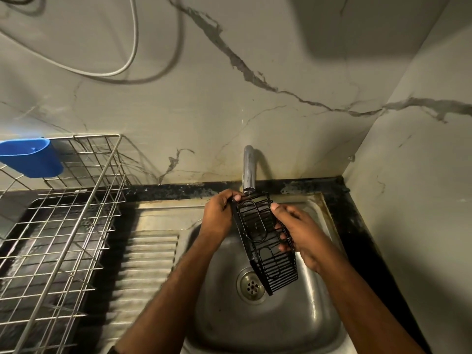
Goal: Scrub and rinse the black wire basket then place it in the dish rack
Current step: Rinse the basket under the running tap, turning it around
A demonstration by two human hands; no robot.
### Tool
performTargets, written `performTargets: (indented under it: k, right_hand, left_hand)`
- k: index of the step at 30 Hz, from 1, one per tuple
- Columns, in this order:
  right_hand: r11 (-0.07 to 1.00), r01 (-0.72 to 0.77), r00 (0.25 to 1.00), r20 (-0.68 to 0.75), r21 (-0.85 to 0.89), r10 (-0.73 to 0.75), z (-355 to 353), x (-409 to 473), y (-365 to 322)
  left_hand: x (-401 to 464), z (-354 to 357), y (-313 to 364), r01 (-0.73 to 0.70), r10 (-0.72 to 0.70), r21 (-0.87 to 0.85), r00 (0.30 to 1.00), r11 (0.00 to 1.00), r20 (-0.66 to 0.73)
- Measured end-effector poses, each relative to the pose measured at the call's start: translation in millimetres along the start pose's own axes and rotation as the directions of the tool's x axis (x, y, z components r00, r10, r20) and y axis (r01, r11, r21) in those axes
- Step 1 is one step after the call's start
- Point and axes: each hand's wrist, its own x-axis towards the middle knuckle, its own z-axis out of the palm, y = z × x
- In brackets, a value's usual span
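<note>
The black wire basket point(265, 241) is long and narrow and hangs tilted over the steel sink point(281, 323), its upper end right under the chrome tap point(249, 169). My left hand point(219, 215) grips the basket's top left corner. My right hand point(301, 233) holds its right side, thumb on the rim and fingers curled through the wires. The basket's lower end hangs just above the drain point(251, 284). The metal dish rack point(58, 226) stands at the left on the black counter.
A blue plastic cup holder point(33, 157) hangs on the rack's far left rim. The ribbed drainboard point(145, 267) lies between rack and sink bowl. Marble-patterned walls close in behind and at the right. A white cable point(132, 47) loops on the back wall.
</note>
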Motion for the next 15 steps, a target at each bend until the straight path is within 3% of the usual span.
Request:
performTargets:
  k: [8, 15]
  right_hand:
    - [0.989, -0.13, 0.985, 0.126, 0.065, 0.121, 3.2, -0.7, 3.0]
    - [0.988, -0.129, 0.99, 0.066, 0.083, 0.124, 3.1, -0.4, 10.4]
  left_hand:
    - [3.7, 8.6, 22.3, 0.014, -0.017, 0.078, 0.999, 0.997, 0.039]
    - [4.3, 10.9, 25.6, 0.023, -0.033, 0.136, 0.997, 0.99, 0.073]
